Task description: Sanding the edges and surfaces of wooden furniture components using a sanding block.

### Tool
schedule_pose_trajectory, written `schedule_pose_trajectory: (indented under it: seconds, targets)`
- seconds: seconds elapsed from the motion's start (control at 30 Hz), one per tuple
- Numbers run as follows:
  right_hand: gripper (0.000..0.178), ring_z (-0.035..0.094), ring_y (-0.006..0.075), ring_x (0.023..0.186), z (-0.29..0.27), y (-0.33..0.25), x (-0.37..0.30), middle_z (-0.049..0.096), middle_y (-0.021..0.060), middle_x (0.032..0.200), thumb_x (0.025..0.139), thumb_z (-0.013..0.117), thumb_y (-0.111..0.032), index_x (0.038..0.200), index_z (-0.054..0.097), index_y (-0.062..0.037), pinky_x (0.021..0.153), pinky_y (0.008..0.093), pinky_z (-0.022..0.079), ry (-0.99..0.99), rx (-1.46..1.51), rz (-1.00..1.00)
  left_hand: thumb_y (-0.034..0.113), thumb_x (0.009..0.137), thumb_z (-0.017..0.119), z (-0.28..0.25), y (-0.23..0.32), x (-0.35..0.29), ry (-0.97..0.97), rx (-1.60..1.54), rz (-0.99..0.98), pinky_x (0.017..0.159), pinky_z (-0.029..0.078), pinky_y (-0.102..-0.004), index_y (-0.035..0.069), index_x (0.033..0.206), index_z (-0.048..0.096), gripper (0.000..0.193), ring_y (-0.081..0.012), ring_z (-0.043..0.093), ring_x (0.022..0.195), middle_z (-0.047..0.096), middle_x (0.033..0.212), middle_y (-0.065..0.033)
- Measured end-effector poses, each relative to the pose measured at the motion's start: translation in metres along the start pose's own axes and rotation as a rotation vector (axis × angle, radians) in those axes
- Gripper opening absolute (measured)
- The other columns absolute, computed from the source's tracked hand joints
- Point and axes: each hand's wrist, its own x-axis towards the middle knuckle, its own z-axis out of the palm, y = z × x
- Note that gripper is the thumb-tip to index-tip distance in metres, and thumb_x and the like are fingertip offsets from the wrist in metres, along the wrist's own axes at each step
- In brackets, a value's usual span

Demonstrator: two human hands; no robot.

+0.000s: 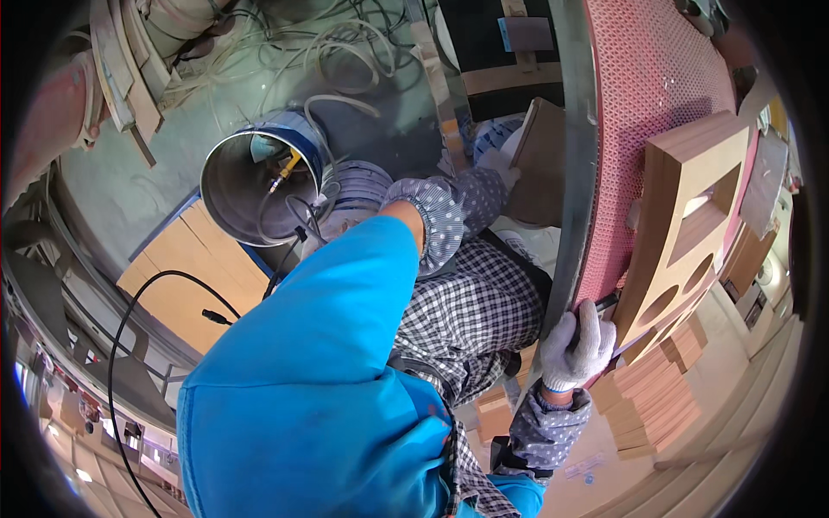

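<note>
My left hand [499,167], in a white glove, is at the left edge of a flat brown board [542,164] below the bench edge. Its fingers close on that edge and are partly hidden. My right hand [577,350], gloved too, rests at the bench's metal rim [577,173] with its fingers curled round a short black stick-like thing [607,302], whose kind I cannot make out. Just beyond it a wooden piece [682,224] with a rectangular opening and round holes stands on the pink mesh mat [617,121].
To the left, a metal bucket [216,164] lies tipped, with a yellow-handled air tool [285,171] and hose inside. Coiled hoses [354,52] spread over the floor behind it. Light boards [190,259] lie near the bucket; wooden strips [656,406] are stacked at right.
</note>
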Motion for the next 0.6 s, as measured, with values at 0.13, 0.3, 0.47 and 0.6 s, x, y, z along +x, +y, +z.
schedule_pose_trajectory:
  seconds: [0.13, 0.3, 0.47, 0.6]
  targets:
    - [0.031, 0.056, 0.0312, 0.063, -0.002, -0.002, -0.001, 0.065, 0.0114, 0.077, 0.087, 0.075, 0.002, 0.118, 0.074, 0.0002, 0.061, 0.0426, 0.045, 0.007, -0.033, 0.037, 0.046, 0.087, 0.080, -0.001, 0.018, -0.020, 0.061, 0.095, 0.099, 0.105, 0.056, -0.0473, -0.008, 0.130, 0.067, 0.070, -0.0446, 0.072, 0.116, 0.074, 0.120, -0.0293]
    - [0.029, 0.055, 0.0312, 0.063, -0.002, -0.004, 0.000, 0.064, 0.0115, 0.075, 0.088, 0.074, 0.002, 0.117, 0.074, 0.0005, 0.059, 0.0430, 0.045, -0.013, -0.042, 0.030, 0.049, 0.081, 0.083, -0.001, 0.019, 0.008, -0.269, 0.350, 0.484, 0.106, 0.055, -0.0451, -0.012, 0.129, 0.065, 0.080, -0.0438, 0.070, 0.119, 0.072, 0.122, -0.0301]
    - [0.028, 0.055, 0.0308, 0.062, -0.002, -0.003, 0.000, 0.063, 0.0116, 0.074, 0.089, 0.073, 0.003, 0.117, 0.074, 0.0008, 0.059, 0.0427, 0.045, -0.013, -0.055, 0.040, 0.049, 0.076, 0.086, 0.009, 0.021, 0.013, -0.419, 0.148, 0.335, 0.105, 0.055, -0.0431, -0.013, 0.132, 0.064, 0.087, -0.0411, 0.069, 0.122, 0.070, 0.128, -0.0301]
    - [0.028, 0.056, 0.0308, 0.062, -0.002, -0.004, 0.002, 0.064, 0.0117, 0.074, 0.089, 0.073, 0.002, 0.116, 0.074, 0.0007, 0.059, 0.0428, 0.045, -0.013, -0.052, 0.049, 0.048, 0.074, 0.087, -0.006, 0.028, 0.009, -0.356, -0.007, 0.204, 0.104, 0.055, -0.0423, -0.013, 0.133, 0.063, 0.088, -0.0395, 0.068, 0.123, 0.069, 0.131, -0.0296]
